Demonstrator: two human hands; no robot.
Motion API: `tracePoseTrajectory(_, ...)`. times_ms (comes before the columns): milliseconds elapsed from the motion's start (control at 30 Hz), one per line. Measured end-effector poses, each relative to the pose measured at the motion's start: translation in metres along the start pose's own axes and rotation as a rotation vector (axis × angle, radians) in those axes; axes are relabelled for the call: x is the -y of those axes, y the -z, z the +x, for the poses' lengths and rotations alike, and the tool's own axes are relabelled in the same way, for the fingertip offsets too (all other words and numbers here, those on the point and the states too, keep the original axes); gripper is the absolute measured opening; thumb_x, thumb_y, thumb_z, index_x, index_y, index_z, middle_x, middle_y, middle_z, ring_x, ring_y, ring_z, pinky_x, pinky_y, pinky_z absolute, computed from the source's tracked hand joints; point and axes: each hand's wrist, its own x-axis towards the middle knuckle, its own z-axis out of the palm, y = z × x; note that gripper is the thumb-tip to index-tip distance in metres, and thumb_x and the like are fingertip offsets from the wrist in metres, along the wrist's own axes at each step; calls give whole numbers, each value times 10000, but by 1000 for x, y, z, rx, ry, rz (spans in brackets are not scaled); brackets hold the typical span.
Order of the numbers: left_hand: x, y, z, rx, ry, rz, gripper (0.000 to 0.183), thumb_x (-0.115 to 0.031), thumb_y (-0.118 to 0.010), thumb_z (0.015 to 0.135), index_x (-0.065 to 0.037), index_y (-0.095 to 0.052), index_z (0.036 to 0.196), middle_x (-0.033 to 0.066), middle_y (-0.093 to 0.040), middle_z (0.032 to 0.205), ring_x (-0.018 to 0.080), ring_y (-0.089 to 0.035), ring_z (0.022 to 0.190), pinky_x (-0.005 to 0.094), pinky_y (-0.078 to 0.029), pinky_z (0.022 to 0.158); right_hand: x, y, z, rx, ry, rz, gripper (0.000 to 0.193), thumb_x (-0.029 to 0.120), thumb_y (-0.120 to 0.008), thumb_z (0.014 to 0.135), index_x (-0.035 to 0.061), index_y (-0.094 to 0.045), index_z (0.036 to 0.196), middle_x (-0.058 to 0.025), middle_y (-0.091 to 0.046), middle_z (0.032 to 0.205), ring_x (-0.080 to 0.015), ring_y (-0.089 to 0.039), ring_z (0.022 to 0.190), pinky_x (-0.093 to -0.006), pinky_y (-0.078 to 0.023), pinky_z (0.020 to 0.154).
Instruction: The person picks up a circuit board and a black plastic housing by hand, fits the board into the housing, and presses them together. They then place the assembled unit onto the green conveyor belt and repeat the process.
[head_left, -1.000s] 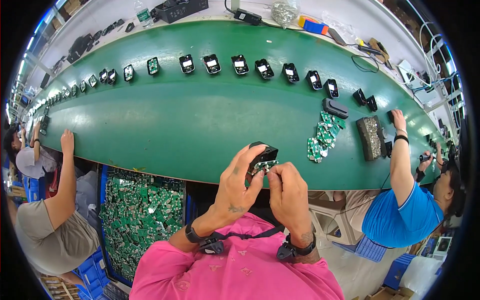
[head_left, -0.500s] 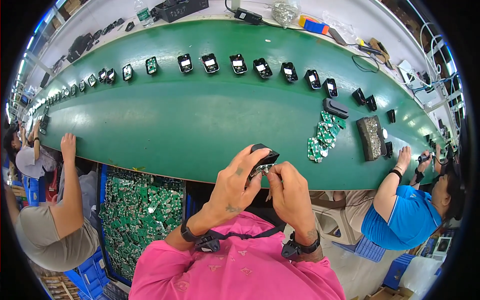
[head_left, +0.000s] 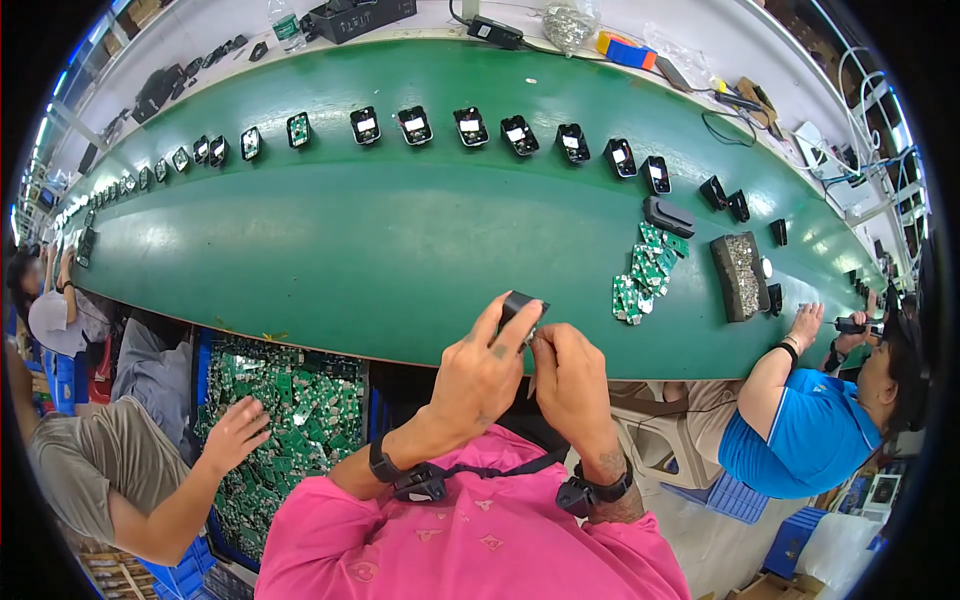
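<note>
A small black plastic housing (head_left: 524,303) is held up over the table's near edge by my left hand (head_left: 475,375), its fingers wrapped round it. My right hand (head_left: 572,375) is closed in a pinch right beside the housing's lower side. What lies between its fingertips is too small and covered to make out. The inside of the housing is mostly hidden by my fingers. Nearest to my hands on the table is a loose pile of small green circuit boards (head_left: 640,285).
A curved row of black housings (head_left: 470,127) stands along the green table (head_left: 400,250). Right of the boards are a black block (head_left: 668,216) and a dark tray of small parts (head_left: 740,280). Co-workers sit both sides; one's hand (head_left: 237,435) is over a blue-rimmed bin of boards.
The housing has turned in my left hand, and the board seen at its opening is now mostly hidden. The left co-worker's hand has moved from the table to the bin.
</note>
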Motion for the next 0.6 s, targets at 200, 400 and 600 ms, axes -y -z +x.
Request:
tracePoseTrajectory(200,3,6,7,195,511,-736,594,52,-616,903,-57,-459,1465,111,-606,1251,129,-647,1024,280,-577,822,-17,12,-4,-36,-245,237,150,109,-613,979,-41,-609,974,-82,-657,815,-111,-607,628,-278,-483,562)
tracePoseTrajectory(400,2,9,9,266,474,-786,598,19,-700,850,-53,-511,1413,87,-595,1295,127,-643,1027,265,-565,818,-7,10,-14,-76,-427,546,129,89,-654,964,-33,-615,947,-37,-644,771,-75,-575,582,-222,-468,532)
tracePoseTrajectory(600,1,-6,8,103,172,-477,562,-47,-727,804,-89,-586,1346,160,-621,1290,214,-662,1068,305,-570,812,-8,-5,-17,-237,-188,715,107,34,-662,951,-62,-621,927,-27,-604,706,-74,-572,567,-205,-469,513)
